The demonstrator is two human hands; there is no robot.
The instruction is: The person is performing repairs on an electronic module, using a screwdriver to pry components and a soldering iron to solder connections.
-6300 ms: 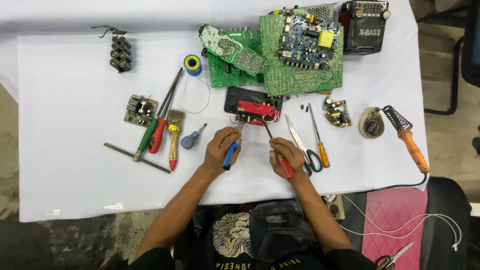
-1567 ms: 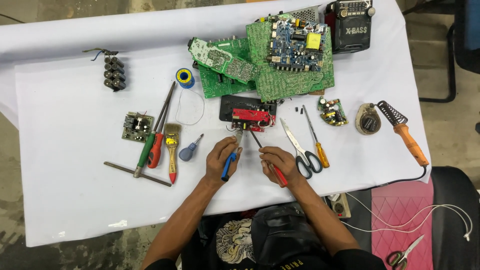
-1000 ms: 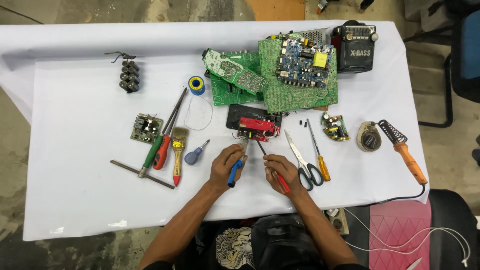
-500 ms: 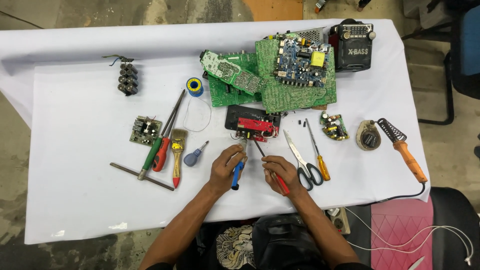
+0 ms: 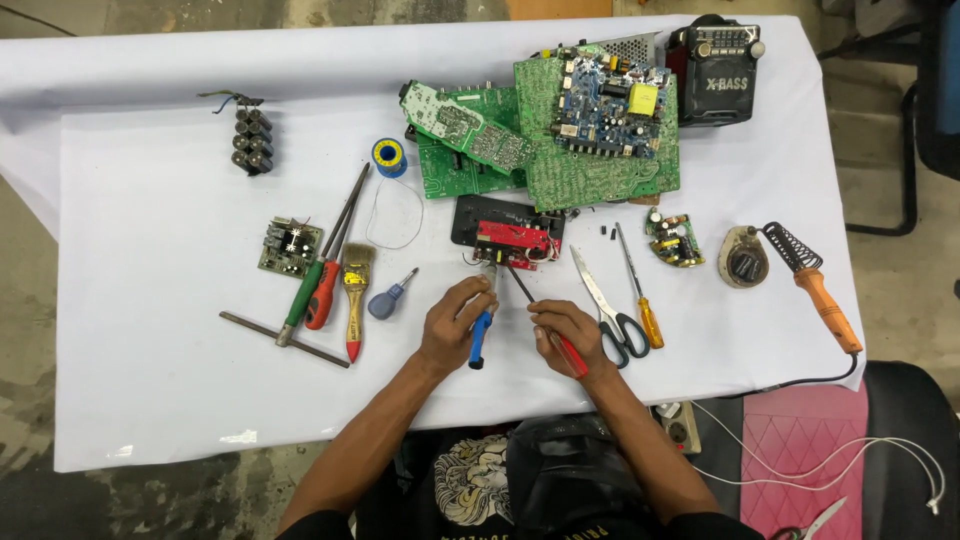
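Left hand [image 5: 455, 325] closed around blue-handled tool [image 5: 481, 338], right hand [image 5: 566, 330] closed around red-handled screwdriver [image 5: 560, 340]; both tips touching small red circuit board [image 5: 515, 240] on white tabletop [image 5: 150, 370].

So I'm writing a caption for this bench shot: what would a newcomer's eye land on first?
The two hands at the near edge: the left hand holds a blue-handled tool and the right hand a red-handled one, both tips on a small red circuit board. Behind it, big green boards overlap.
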